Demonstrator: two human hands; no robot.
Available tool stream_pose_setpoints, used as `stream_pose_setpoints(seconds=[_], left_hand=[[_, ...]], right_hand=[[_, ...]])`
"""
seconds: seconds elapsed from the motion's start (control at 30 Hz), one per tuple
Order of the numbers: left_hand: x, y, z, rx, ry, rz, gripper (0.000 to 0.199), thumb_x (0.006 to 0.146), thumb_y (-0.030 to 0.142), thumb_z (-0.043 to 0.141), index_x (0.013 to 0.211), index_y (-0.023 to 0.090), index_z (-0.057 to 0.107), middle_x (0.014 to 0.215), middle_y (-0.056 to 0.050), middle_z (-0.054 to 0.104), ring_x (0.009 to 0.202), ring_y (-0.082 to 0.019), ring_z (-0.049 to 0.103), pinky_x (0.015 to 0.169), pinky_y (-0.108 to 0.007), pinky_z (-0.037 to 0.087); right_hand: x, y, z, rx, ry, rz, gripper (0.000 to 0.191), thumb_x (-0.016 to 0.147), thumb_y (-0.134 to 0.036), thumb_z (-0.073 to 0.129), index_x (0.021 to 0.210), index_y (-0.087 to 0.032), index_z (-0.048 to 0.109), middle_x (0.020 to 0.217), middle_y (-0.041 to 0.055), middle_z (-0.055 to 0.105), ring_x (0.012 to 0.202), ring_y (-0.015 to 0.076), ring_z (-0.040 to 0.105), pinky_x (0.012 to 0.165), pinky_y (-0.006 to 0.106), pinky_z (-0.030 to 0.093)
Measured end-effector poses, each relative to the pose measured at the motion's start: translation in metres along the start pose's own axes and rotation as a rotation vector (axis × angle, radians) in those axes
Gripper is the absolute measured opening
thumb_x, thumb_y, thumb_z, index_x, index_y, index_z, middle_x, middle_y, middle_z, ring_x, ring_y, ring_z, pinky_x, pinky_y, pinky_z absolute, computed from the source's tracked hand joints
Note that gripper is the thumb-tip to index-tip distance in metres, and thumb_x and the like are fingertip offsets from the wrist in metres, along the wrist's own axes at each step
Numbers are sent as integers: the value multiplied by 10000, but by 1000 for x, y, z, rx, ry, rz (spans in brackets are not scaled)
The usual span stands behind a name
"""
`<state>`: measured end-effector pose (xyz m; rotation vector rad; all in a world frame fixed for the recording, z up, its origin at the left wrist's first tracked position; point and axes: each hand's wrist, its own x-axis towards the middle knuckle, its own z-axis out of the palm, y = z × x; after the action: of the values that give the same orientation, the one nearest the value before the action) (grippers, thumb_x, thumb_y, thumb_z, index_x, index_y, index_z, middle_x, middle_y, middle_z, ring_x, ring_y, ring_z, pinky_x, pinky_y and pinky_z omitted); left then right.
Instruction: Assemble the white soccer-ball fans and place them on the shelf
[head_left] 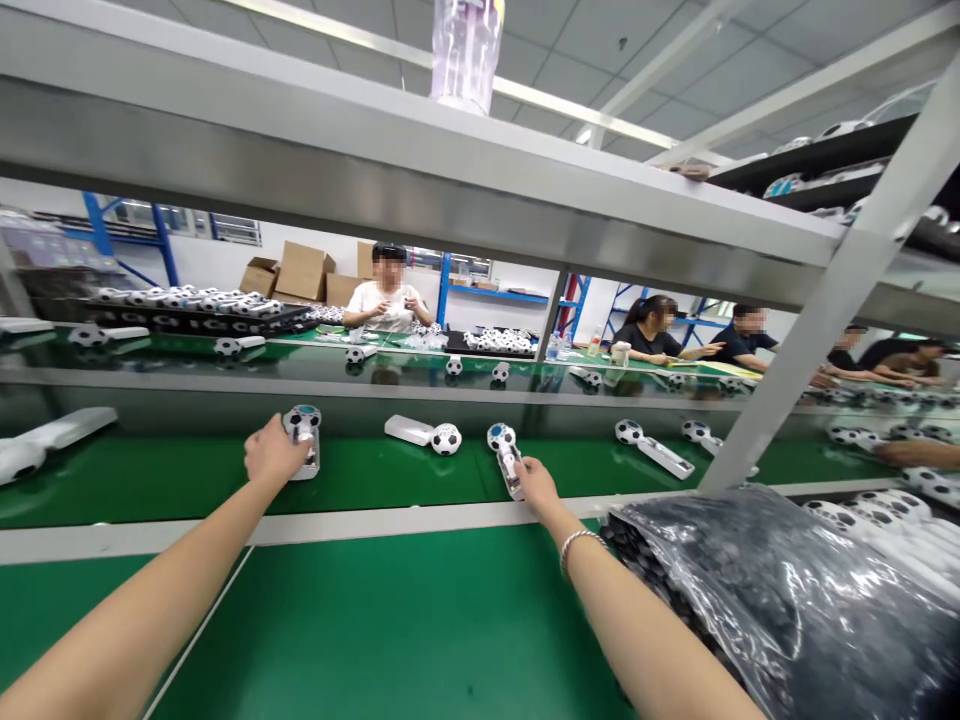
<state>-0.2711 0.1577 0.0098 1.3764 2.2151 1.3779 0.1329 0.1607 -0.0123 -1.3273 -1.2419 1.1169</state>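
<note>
My left hand (274, 451) grips a white plastic handle (305, 462) topped by a small soccer-ball-patterned head (302, 418), which stands on the green conveyor belt (375, 480). My right hand (535, 483) closes on a similar white handle (510, 470), and its ball head (501, 437) points away from me. Both items rest on the belt, and my fingers hide part of each handle. Between my hands lie a white plastic case (409, 430) and a loose soccer-patterned ball (446, 438).
More ball-headed white items (652, 450) lie along the belt to my right. A bulging clear bag of dark parts (772, 600) sits at lower right. A steel shelf rail (375, 150) crosses above, with co-workers (386, 295) seated at benches beyond.
</note>
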Motion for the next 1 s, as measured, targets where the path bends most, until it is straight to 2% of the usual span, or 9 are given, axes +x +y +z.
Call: stream_pose_setpoints(seconds=[0.1, 0.2, 0.27, 0.37, 0.47, 0.53, 0.6, 0.83, 1.0], left_hand=[[2, 24, 27, 156, -53, 267, 732, 666, 264, 596, 1310, 115, 281, 1396, -177, 256, 1301, -367, 99, 1023, -514, 121], [0, 52, 75, 240, -206, 485, 763, 632, 251, 591, 1327, 189, 284, 1425, -87, 236, 1316, -308, 95, 1049, -436, 112], [-3, 67, 108, 271, -293, 577, 802, 593, 220, 597, 1331, 230, 286, 1449, -48, 179, 1323, -301, 60, 1054, -436, 70], [-8, 82, 147, 297, -422, 634, 748, 549, 154, 582, 1266, 268, 404, 1409, -52, 287, 1304, -321, 143, 1039, -487, 33], [-11, 91, 166, 315, -486, 616, 577, 558, 166, 569, 1129, 247, 543, 1273, -122, 461, 1222, -377, 286, 979, -583, 65], [-15, 97, 167, 315, -479, 604, 486, 550, 216, 594, 1036, 213, 594, 1218, -162, 484, 1186, -415, 303, 948, -597, 107], [-21, 103, 160, 302, -462, 592, 451, 511, 259, 636, 955, 183, 614, 1180, -186, 486, 1167, -439, 299, 935, -571, 160], [-66, 110, 109, 104, -503, 427, 467, 434, 381, 721, 830, 182, 573, 873, -105, 602, 930, -361, 512, 850, -452, 326], [-140, 126, 71, -231, -678, 336, 532, 679, 558, 512, 1040, 167, 522, 1015, -96, 609, 939, -275, 558, 775, -350, 421]], right_hand=[[6, -2, -8, -159, 127, 76, 246, 852, -282, 492, 1069, -171, 528, 1158, 75, 507, 998, 193, 513, 848, 412, 428], [-3, -16, -17, -256, 177, 91, 238, 803, -241, 542, 1037, -200, 561, 1219, 92, 472, 1132, 250, 424, 931, 428, 335], [-26, -28, -21, -279, 158, 49, 262, 768, -230, 564, 1029, -226, 579, 1229, 88, 470, 1175, 266, 383, 952, 393, 305], [-89, -44, -24, -255, 32, -29, 294, 751, -286, 582, 1041, -237, 585, 1165, 52, 526, 1109, 218, 452, 921, 324, 351], [-159, -50, -23, -28, -326, -69, 312, 737, -322, 606, 1042, -265, 582, 1110, 50, 546, 1068, 211, 477, 867, 331, 398], [-189, -46, -22, 116, -432, -51, 292, 718, -348, 627, 999, -271, 601, 1167, 59, 493, 1024, 220, 501, 761, 318, 443], [-202, -36, -22, 186, -448, -45, 270, 705, -356, 643, 956, -259, 619, 1175, 61, 473, 972, 208, 521, 689, 286, 447], [-185, -10, -25, 188, -282, 23, 299, 714, -344, 644, 970, -198, 595, 945, 46, 589, 819, 145, 548, 607, 221, 400], [-185, -17, -27, 392, -201, 121, 402, 736, -398, 621, 1072, -199, 522, 1178, 88, 518, 1058, 196, 497, 693, 242, 418]])
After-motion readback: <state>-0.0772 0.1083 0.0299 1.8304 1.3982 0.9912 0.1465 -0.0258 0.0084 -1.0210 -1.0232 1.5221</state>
